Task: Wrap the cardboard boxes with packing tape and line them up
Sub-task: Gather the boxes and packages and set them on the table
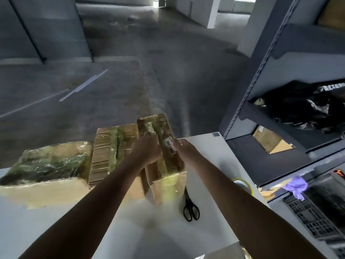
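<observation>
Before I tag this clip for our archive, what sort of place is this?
Probably a warehouse packing area: bare concrete floor with painted lines, grey metal shelving, and a white table with taped cardboard boxes, scissors and a tape roll.
</observation>
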A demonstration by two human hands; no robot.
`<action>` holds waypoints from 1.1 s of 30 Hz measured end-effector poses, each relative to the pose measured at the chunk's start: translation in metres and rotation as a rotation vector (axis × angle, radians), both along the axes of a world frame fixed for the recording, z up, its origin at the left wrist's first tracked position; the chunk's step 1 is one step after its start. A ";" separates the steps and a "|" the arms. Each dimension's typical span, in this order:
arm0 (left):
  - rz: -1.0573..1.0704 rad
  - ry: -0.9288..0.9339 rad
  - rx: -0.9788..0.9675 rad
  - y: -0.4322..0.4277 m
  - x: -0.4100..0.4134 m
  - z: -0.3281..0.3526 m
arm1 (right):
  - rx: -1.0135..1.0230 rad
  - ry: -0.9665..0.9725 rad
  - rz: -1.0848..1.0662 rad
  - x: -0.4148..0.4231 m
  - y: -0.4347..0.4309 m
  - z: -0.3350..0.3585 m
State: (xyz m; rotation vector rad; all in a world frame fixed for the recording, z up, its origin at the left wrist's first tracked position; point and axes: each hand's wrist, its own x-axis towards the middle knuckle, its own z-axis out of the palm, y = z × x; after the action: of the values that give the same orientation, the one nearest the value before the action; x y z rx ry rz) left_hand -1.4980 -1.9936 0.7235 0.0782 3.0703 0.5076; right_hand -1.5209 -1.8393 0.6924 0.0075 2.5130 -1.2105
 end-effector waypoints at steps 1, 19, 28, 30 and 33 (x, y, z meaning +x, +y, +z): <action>-0.038 0.019 0.031 0.001 0.004 0.003 | -0.010 0.000 -0.029 0.009 0.002 0.003; -0.492 -0.008 0.451 0.137 0.148 -0.011 | -0.301 0.018 -0.720 0.220 0.108 -0.004; -0.666 -0.214 0.520 0.225 0.200 -0.033 | -0.326 -0.039 -0.970 0.306 0.202 -0.032; -0.685 -0.268 0.507 0.251 0.210 -0.045 | -0.312 -0.055 -1.008 0.323 0.226 -0.041; -0.682 -0.333 0.476 0.293 0.226 -0.066 | -0.290 -0.046 -1.042 0.352 0.265 -0.061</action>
State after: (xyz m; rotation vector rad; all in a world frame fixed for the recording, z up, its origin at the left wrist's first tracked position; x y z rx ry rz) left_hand -1.2721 -1.7008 0.6574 0.8982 2.3255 1.0323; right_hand -1.1685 -1.5742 0.6315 1.3787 2.2477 -1.8579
